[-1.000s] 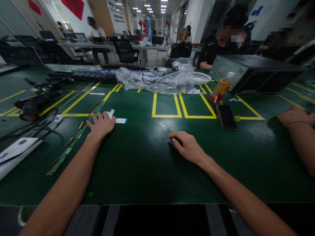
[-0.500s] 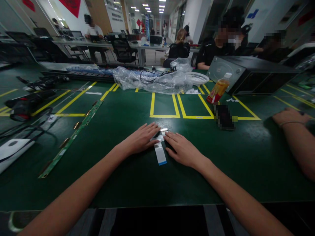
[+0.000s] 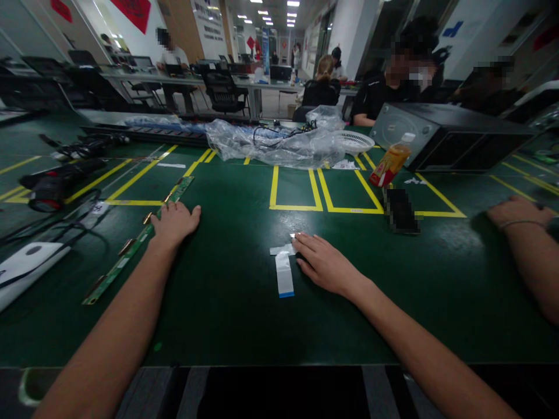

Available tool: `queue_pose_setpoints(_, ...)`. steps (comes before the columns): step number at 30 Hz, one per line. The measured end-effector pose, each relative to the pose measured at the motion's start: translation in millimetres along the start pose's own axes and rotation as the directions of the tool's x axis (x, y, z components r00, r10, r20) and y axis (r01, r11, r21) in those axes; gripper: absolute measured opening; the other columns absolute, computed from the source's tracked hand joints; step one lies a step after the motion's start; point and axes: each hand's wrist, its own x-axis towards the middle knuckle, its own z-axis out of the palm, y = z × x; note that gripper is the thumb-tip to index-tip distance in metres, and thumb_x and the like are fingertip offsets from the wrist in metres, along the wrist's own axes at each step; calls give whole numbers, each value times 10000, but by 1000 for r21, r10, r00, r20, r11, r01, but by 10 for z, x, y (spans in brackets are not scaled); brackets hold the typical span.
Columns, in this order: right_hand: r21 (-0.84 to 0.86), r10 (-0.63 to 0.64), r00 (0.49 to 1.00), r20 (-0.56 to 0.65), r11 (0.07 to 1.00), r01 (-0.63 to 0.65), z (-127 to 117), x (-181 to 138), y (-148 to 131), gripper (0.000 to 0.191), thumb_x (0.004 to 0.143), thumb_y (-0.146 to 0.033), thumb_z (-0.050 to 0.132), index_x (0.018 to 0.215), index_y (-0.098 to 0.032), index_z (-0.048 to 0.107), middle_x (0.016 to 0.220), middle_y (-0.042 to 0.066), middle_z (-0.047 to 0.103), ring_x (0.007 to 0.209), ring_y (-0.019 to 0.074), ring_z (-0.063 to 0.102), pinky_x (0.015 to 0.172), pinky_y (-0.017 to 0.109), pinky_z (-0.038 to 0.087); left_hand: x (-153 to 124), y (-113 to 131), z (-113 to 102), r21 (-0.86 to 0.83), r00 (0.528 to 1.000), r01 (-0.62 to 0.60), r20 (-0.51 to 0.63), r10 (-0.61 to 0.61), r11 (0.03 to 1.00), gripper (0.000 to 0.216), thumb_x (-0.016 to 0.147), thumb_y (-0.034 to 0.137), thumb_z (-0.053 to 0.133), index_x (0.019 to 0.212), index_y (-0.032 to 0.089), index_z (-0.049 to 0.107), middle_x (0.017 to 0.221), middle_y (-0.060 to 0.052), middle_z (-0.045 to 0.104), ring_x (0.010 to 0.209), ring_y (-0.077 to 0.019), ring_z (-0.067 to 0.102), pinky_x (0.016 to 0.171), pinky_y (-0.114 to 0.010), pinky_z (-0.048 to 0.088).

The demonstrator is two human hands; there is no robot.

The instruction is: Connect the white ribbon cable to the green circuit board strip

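A white flat ribbon cable point(image 3: 285, 275) with a blue end lies on the green tabletop point(image 3: 227, 314), a short pale strip crossing its upper part. My right hand point(image 3: 322, 262) rests beside it, fingers stretched out, the fingertips touching the cable's far end and hiding part of it. Over to the left, my left hand point(image 3: 175, 224) is spread at a long narrow green circuit board point(image 3: 126, 254). Its fingers reach the upper part of the board and cover some of it; whether they press on it I cannot tell.
Yellow tape marks boxes on the table. Clear plastic wrap point(image 3: 271, 142), a white basket point(image 3: 356, 141), a drink bottle point(image 3: 393, 159) and a black computer case point(image 3: 458, 137) stand farther back. A dark phone-like object point(image 3: 400, 210) lies right, near another person's hand point(image 3: 519, 212). Cables point(image 3: 56, 227) lie left.
My left hand has left the ribbon cable and moved left to the circuit board. My right hand stays by the cable. The view has shifted slightly.
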Motion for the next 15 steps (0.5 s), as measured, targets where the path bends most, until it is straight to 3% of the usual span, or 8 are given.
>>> queue_pose_setpoints(4,14,-2,1000,-19,1000,2,-18,-34,-37,479,988,-270,521,1456,-165,516,1511,160,527,1415,293,461,1169,538,382,-61,197,4,22,994,-106,34,105,994,820,981,637,185,1527,53,367,1594,-293,295,1481,-478,248,1124,-724,241)
queue_pose_setpoints(7,12,-1,1000,-22,1000,2,-38,-46,-87,454,990,-260,515,1437,-183,533,1496,153,545,1399,294,479,1144,540,403,-245,507,8,4,937,-336,97,334,942,747,1012,562,191,1563,73,318,1623,-240,272,1515,-409,216,1165,-682,204)
queue_pose_setpoints(9,-2,-6,1000,-10,1000,6,-50,-45,-125,438,998,-256,495,1427,-179,539,1491,156,550,1395,293,482,1129,530,409,-449,791,20,-44,838,-526,146,526,849,698,1032,522,199,1586,105,277,1644,-185,256,1534,-341,197,1203,-619,169)
queue_pose_setpoints(11,-12,-15,1000,2,1000,15,-59,-42,-158,432,1006,-253,473,1426,-171,535,1490,160,550,1397,287,479,1124,512,402,-687,1082,33,-109,699,-687,172,694,718,671,1045,506,228,1595,123,256,1653,-156,246,1543,-286,184,1231,-554,131)
queue_pose_setpoints(15,-36,1,1000,4,999,-1,-45,-42,-205,410,1011,-239,450,1398,-138,537,1475,183,558,1401,288,472,1124,503,386,-1104,1463,24,-222,452,-843,200,869,489,628,1066,480,264,1594,140,264,1662,-125,232,1553,-235,146,1252,-475,94)
